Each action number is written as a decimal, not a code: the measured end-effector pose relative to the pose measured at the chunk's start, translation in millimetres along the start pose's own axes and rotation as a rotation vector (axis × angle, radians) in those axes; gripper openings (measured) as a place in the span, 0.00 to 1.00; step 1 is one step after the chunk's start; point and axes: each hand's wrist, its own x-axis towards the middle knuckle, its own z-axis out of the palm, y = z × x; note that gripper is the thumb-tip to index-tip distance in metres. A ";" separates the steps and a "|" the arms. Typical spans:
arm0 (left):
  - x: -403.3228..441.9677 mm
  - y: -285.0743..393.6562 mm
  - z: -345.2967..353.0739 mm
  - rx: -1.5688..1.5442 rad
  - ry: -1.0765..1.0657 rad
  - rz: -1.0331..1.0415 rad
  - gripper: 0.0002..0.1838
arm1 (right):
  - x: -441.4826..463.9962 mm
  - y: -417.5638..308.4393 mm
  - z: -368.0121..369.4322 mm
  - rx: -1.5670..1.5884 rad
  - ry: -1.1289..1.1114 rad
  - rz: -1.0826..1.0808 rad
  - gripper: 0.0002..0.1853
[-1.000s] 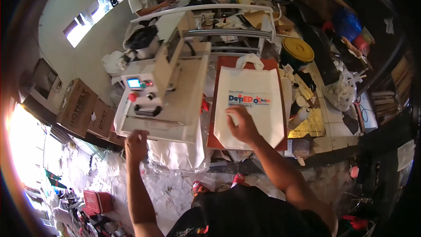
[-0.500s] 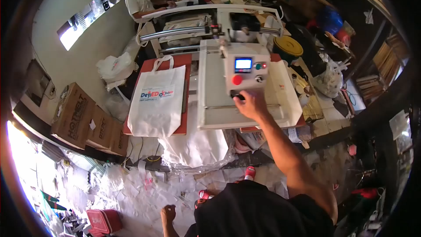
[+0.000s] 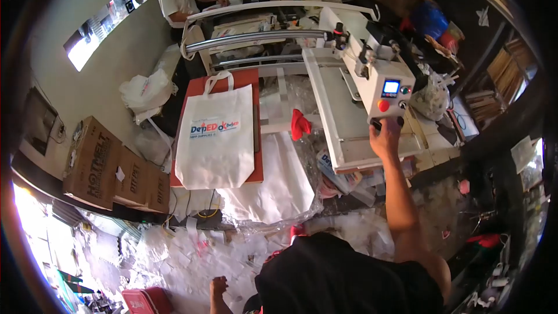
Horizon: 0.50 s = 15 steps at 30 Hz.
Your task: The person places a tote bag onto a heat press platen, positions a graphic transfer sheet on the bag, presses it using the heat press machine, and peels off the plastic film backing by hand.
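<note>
My right hand (image 3: 386, 139) is closed around the black handle (image 3: 378, 122) below the control box (image 3: 388, 90) of a heat press. The box carries a lit screen and a red button. Under it, the wide pale press plate (image 3: 343, 131) sits over the right side of the machine. On the left red platen (image 3: 256, 139) lies a white tote bag (image 3: 215, 160) printed with "DepED" lettering, its handles toward the back. My left hand (image 3: 218, 286) hangs low over the floor, away from the machine, fingers loosely curled and apart with nothing visible in them.
Metal rails (image 3: 256, 39) run across the back of the machine. A red cloth (image 3: 300, 124) is between the platens. White bags (image 3: 270, 183) hang below. Cardboard boxes (image 3: 93, 163) stand at left, a red cooler (image 3: 146, 301) on the littered floor. Another person (image 3: 177, 1) stands behind the machine.
My right hand has pushed the press head and plate to the right along the rails. The red cloth and the gap between the platens have come into view. The printed bag stays on its platen.
</note>
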 end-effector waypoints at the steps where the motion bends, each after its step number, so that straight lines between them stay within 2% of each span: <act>1: 3.6 16.1 -7.8 0.453 0.159 0.368 0.13 | -2.1 -6.9 -1.2 0.005 0.172 -0.059 0.19; 2: -0.5 37.6 -20.8 0.911 0.315 0.732 0.14 | -1.7 -30.9 -18.9 0.055 0.241 -0.057 0.19; 4: -5.2 98.6 -23.1 -0.034 0.306 0.179 0.16 | -12.7 -70.9 -30.9 0.164 0.262 0.051 0.18; 6: -22.9 151.3 -33.9 -0.057 0.319 0.196 0.15 | -35.9 -99.8 -17.2 0.386 0.090 0.106 0.16; 9: -25.2 175.2 -39.9 -0.107 0.298 0.220 0.15 | -55.1 -161.6 11.0 0.610 -0.008 0.052 0.14; 11: -13.7 172.8 -50.8 -0.082 0.249 0.180 0.18 | -56.0 -193.5 37.4 0.692 -0.064 0.002 0.12; 12: 24.9 134.9 -57.3 -0.133 0.157 0.204 0.18 | -53.2 -209.5 52.9 0.702 -0.095 -0.042 0.11; 14: 31.0 114.8 -74.9 0.129 0.152 0.459 0.19 | -46.1 -245.0 94.7 0.733 -0.114 -0.042 0.10; 15: 27.3 112.3 -81.6 0.125 0.158 0.443 0.19 | -38.2 -262.2 116.8 0.743 -0.137 -0.063 0.09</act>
